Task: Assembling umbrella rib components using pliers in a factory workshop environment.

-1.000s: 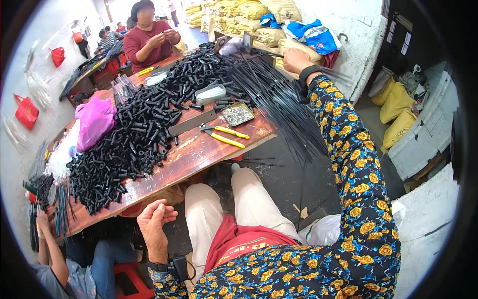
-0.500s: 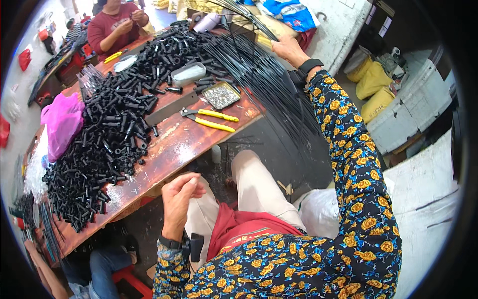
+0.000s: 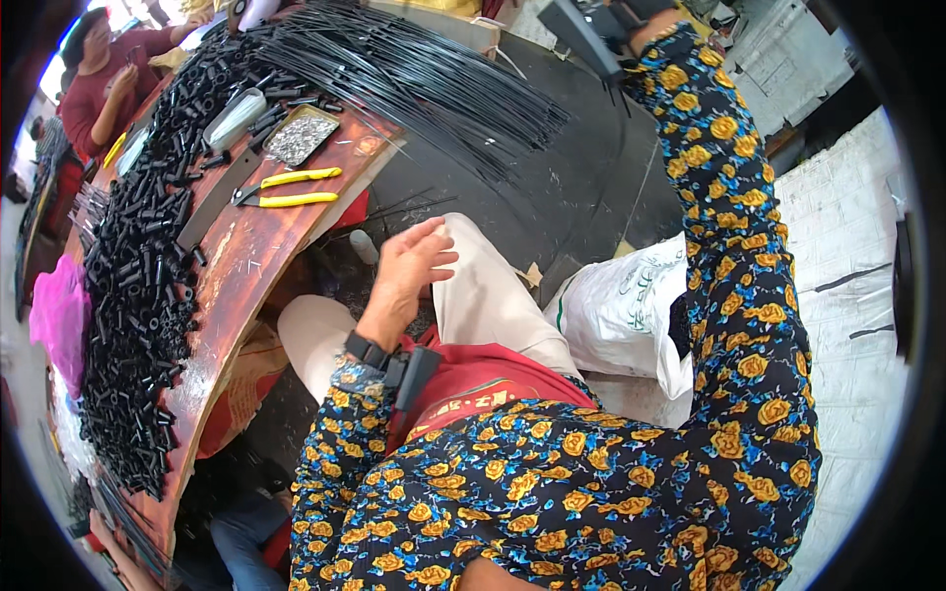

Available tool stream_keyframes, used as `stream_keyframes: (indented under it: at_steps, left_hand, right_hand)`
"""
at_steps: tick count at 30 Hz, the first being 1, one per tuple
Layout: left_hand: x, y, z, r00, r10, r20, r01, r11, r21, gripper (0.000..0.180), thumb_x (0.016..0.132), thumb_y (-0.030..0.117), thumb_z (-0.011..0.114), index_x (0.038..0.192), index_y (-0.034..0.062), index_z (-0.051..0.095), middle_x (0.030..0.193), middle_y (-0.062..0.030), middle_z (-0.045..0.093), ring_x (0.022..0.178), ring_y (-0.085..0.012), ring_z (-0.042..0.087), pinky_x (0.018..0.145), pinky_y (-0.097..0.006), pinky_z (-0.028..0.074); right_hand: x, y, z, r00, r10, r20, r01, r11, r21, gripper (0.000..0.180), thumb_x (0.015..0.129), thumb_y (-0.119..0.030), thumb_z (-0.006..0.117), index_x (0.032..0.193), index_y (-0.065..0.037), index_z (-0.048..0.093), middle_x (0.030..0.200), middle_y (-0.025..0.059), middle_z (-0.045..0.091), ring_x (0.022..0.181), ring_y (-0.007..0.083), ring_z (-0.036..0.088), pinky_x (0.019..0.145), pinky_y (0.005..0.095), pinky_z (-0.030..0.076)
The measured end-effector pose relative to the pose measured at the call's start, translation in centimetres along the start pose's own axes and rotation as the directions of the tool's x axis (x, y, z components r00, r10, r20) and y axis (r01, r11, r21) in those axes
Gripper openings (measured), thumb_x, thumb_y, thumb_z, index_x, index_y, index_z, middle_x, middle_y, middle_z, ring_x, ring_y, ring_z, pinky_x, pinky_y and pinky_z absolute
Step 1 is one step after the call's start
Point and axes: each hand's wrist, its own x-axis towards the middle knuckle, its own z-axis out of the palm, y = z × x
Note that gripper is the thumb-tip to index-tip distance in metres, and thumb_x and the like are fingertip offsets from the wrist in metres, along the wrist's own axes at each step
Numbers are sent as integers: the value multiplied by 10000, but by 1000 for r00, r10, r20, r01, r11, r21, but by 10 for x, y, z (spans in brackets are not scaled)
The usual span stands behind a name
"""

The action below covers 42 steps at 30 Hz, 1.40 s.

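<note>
My left hand (image 3: 412,268) hovers over my lap, fingers stretched and apart, with nothing in it. My right arm reaches up to the top right. There a dark wrist device and the frame edge hide most of my right hand (image 3: 654,30), so its fingers and anything in them cannot be seen. Long thin black rods (image 3: 414,74) lie in a loose bundle across the far table end, their tips hanging over the edge. Beside them, on the reddish wooden table (image 3: 251,251), are yellow-handled pliers (image 3: 301,200) and a tray of small silvery pieces (image 3: 304,138).
Short black tubes (image 3: 138,286) are heaped along the table, with a clear plastic box (image 3: 236,120), a flat metal strip (image 3: 219,200) and a pink bag (image 3: 61,320). A white sack (image 3: 611,315) stands right of my knees. One person (image 3: 103,74) sits across; another's arm (image 3: 123,561) shows lower left.
My view has swung right. My right hand has left the rods' far end and moved up and right toward the frame edge. My left hand has risen, its fingers straighter.
</note>
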Motion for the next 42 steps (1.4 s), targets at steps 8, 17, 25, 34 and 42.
stream_keyframes:
  at_steps: [8, 17, 25, 34, 42]
  left_hand:
    - [42, -71, 91, 971, -178, 161, 237, 819, -523, 740, 802, 347, 771, 1343, 44, 366, 1426, -277, 299, 1312, -434, 358, 1025, -563, 386]
    - [88, -64, 123, 958, -54, 282, 271, 499, -823, 401, 774, -113, 588, 1120, 6, 424, 1224, -280, 460, 1220, -410, 481, 1111, -444, 390]
    - [83, -31, 107, 993, 20, 116, 99, 384, -918, 236, 796, -156, 522, 1013, -100, 447, 1178, -288, 481, 1238, -420, 469, 1115, -434, 402]
    - [91, -15, 100, 998, 37, 53, 30, 462, -886, 265, 853, 13, 588, 1046, -122, 465, 1271, -348, 422, 1256, -493, 405, 1077, -571, 372]
    - [48, -37, 102, 950, -231, 209, 309, 771, -557, 399, 887, 205, 627, 1166, -27, 461, 1179, -297, 530, 1082, -376, 586, 915, -438, 522]
  right_hand:
    - [-81, -59, -15, 955, 40, -294, -72, 992, -100, 230, 952, -167, 490, 806, -5, 563, 542, -8, 476, 350, 62, 333, 301, 232, 234]
    - [-121, -40, -48, 956, 61, -287, -44, 997, 67, 229, 968, -196, 509, 831, -20, 561, 542, -15, 469, 354, 48, 325, 315, 216, 238]
    - [-140, -35, -25, 955, 99, -281, -90, 995, 44, 273, 989, -309, 539, 914, -52, 589, 588, -69, 463, 399, -18, 289, 348, 169, 192]
    - [-145, -38, 13, 955, 248, -163, -216, 958, 191, 257, 982, -278, 558, 909, -36, 605, 590, -44, 497, 389, -3, 315, 333, 173, 222]
    - [-138, -62, 54, 968, 249, 23, -247, 941, 232, 253, 985, -267, 549, 913, -30, 601, 600, -45, 493, 392, -1, 316, 336, 173, 224]
